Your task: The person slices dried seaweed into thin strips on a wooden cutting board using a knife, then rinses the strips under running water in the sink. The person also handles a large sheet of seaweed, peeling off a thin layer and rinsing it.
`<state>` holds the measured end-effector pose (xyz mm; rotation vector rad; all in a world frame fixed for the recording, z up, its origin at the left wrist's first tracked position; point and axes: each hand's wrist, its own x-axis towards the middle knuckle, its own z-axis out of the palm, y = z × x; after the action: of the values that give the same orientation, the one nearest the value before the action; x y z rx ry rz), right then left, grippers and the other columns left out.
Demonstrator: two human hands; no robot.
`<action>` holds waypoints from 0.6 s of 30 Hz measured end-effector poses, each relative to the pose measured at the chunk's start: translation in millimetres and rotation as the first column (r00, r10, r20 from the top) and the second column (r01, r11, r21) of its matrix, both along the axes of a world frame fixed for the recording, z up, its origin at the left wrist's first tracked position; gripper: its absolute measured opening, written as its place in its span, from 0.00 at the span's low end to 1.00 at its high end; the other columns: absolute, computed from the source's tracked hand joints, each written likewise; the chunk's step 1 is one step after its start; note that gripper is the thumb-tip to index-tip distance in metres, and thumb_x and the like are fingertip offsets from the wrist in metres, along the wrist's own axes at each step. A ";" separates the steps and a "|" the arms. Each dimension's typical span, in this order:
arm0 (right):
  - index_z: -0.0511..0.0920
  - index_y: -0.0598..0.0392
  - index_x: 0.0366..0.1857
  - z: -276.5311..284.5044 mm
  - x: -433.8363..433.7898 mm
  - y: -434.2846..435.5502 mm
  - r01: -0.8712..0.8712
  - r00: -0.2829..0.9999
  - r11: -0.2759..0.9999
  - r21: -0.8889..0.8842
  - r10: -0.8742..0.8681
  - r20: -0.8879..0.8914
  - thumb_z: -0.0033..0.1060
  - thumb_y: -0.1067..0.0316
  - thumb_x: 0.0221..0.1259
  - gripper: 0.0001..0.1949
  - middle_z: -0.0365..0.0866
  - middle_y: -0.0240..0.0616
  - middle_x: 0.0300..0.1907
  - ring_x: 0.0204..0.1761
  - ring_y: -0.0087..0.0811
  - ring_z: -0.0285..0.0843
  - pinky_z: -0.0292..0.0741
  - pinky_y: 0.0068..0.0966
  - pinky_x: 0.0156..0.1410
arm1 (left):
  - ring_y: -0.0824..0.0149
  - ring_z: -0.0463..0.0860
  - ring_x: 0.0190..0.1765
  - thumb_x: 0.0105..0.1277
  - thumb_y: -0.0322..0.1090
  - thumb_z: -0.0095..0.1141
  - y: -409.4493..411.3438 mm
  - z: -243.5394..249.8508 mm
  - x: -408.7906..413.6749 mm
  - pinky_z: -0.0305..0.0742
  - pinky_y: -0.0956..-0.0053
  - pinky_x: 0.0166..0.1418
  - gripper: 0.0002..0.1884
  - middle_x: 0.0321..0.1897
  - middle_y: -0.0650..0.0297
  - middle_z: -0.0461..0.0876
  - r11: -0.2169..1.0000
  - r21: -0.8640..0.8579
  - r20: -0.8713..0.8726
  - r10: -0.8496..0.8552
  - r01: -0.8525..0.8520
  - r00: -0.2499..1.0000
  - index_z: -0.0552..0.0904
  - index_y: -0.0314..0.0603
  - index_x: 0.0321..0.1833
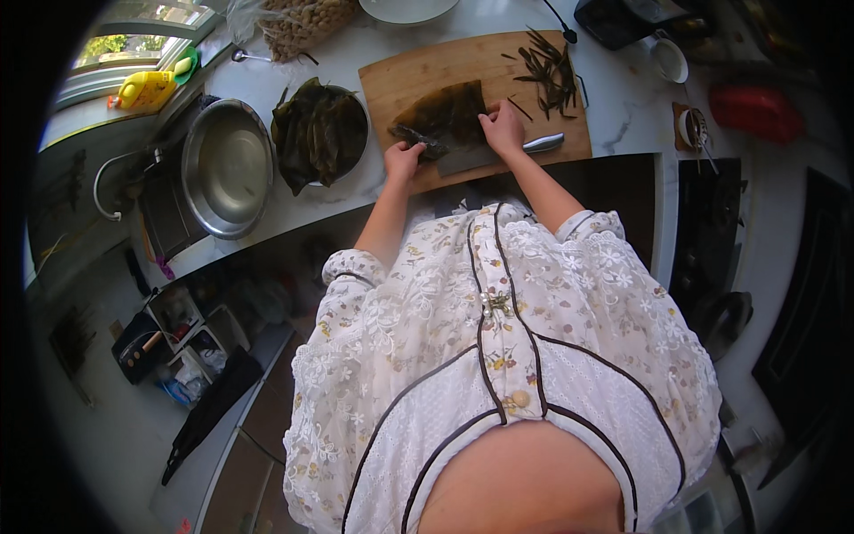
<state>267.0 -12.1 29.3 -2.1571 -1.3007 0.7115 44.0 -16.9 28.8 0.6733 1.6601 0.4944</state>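
Note:
A dark brown-green sheet of kelp (444, 113) lies spread on a wooden cutting board (400, 77). My left hand (403, 161) pinches its near left edge, where the sheet looks folded or bunched. At the kelp's right edge, my right hand (502, 128) grips between thumb and fingers. A kitchen knife (544, 143) rests flat along the board's near side, its blade partly under my right wrist and beside the kelp. Cut kelp strips (548, 77) are heaped on the board's far right, with one loose strip (519, 109) close to my right hand.
Left of the board stands a bowl piled with kelp sheets (320, 133). Beyond it is a metal basin (229, 167) holding liquid, near a faucet (107, 183). A bag of peanuts (303, 27), a spoon (250, 56) and a white bowl (408, 8) lie behind.

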 end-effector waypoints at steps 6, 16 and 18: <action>0.79 0.57 0.40 6.2 5.2 4.8 0.112 0.953 0.992 0.058 -0.091 -0.289 0.63 0.60 0.59 0.13 0.85 0.44 0.35 0.42 0.44 0.83 0.76 0.36 0.49 | 0.74 0.75 0.24 0.59 0.37 0.67 -1.7 -9.5 -4.1 0.71 0.75 0.24 0.12 0.22 0.68 0.79 0.972 0.224 -0.024 0.074 -0.067 0.997 0.80 0.38 0.25; 0.78 0.57 0.41 10.4 3.4 17.2 0.127 0.960 0.992 0.015 -0.119 -0.255 0.59 0.60 0.63 0.12 0.84 0.47 0.39 0.44 0.46 0.82 0.75 0.37 0.50 | 0.77 0.76 0.26 0.62 0.39 0.66 -0.4 31.3 6.9 0.73 0.78 0.27 0.11 0.24 0.70 0.80 0.983 0.126 0.134 0.118 -0.135 0.984 0.82 0.41 0.27; 0.77 0.58 0.41 15.3 0.7 27.7 0.046 0.949 0.987 0.153 0.005 -0.314 0.59 0.61 0.63 0.11 0.84 0.46 0.38 0.43 0.46 0.82 0.76 0.36 0.48 | 0.76 0.78 0.28 0.63 0.38 0.65 -0.1 63.5 6.8 0.74 0.78 0.30 0.09 0.27 0.68 0.82 0.976 0.110 0.202 0.164 -0.188 0.966 0.82 0.40 0.31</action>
<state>267.7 15.6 44.6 -1.8392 -1.1240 0.8714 50.8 -17.0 92.3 0.5539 1.5214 0.7759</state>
